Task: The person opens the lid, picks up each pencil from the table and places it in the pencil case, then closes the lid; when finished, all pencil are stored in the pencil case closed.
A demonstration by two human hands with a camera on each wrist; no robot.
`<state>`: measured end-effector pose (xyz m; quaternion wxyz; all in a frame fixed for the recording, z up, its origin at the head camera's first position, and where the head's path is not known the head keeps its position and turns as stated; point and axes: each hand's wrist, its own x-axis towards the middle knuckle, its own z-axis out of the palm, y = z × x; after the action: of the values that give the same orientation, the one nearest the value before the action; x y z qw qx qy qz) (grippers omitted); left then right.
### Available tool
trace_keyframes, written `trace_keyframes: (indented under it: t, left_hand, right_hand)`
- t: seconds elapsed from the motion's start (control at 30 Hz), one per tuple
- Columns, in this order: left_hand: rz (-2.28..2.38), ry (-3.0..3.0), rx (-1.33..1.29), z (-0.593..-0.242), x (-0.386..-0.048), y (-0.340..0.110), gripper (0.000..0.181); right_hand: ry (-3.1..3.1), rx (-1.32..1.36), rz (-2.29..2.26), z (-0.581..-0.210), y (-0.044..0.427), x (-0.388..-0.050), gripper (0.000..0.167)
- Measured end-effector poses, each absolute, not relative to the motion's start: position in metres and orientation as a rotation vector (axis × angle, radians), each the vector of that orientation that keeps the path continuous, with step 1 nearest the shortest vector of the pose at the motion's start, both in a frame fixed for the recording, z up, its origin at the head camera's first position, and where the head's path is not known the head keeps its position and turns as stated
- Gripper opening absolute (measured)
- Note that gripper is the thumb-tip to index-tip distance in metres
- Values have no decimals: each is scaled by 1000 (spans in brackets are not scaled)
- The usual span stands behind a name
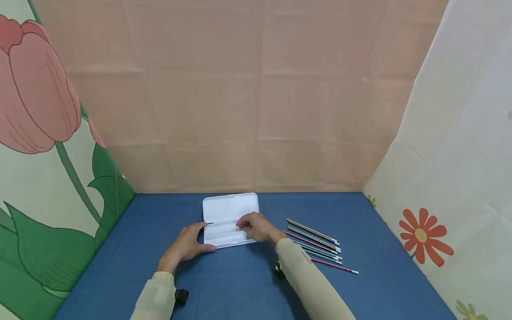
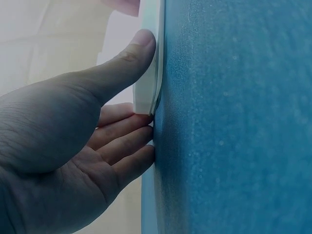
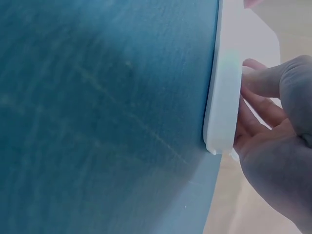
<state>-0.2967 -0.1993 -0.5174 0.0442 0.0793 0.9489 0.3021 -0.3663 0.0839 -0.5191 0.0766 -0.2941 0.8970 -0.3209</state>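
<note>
A white plastic pencil case (image 1: 230, 208) lies unfolded on the blue cloth, its lid tilted back and its long compartments facing up. My left hand (image 1: 188, 242) holds the case by its left end. In the left wrist view, the thumb (image 2: 141, 44) lies along the front wall and the other fingers reach round the end. My right hand (image 1: 258, 226) is over the right part of the case, fingers bent down into it. The right wrist view shows that hand (image 3: 278, 126) behind the case wall (image 3: 225, 97), which hides the fingertips; whether they pinch anything cannot be seen.
Several pencils (image 1: 314, 230) with white ends lie in a slanted row on the blue cloth (image 1: 224, 284), right of the case and partly behind my right forearm. A tan backdrop (image 1: 256, 111) stands behind, with flower-printed sheets (image 1: 448, 186) at the sides.
</note>
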Motion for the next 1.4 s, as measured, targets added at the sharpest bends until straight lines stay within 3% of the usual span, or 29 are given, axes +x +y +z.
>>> trace_keyframes:
  t: [0.27,0.77,1.4]
  left_hand:
    - [932,2899,247,-516,-297,-199,97]
    - [946,2895,228,-516,-295,-199,98]
    - [928,2890,244,-517,-297,-199,98]
  right_hand:
    - [2694,-812,-1037,-519,93,-358,27]
    - [2709,-866,-1209,-514,130,-330,40]
    - [2847,-833,-1113,-505,188,-291,40]
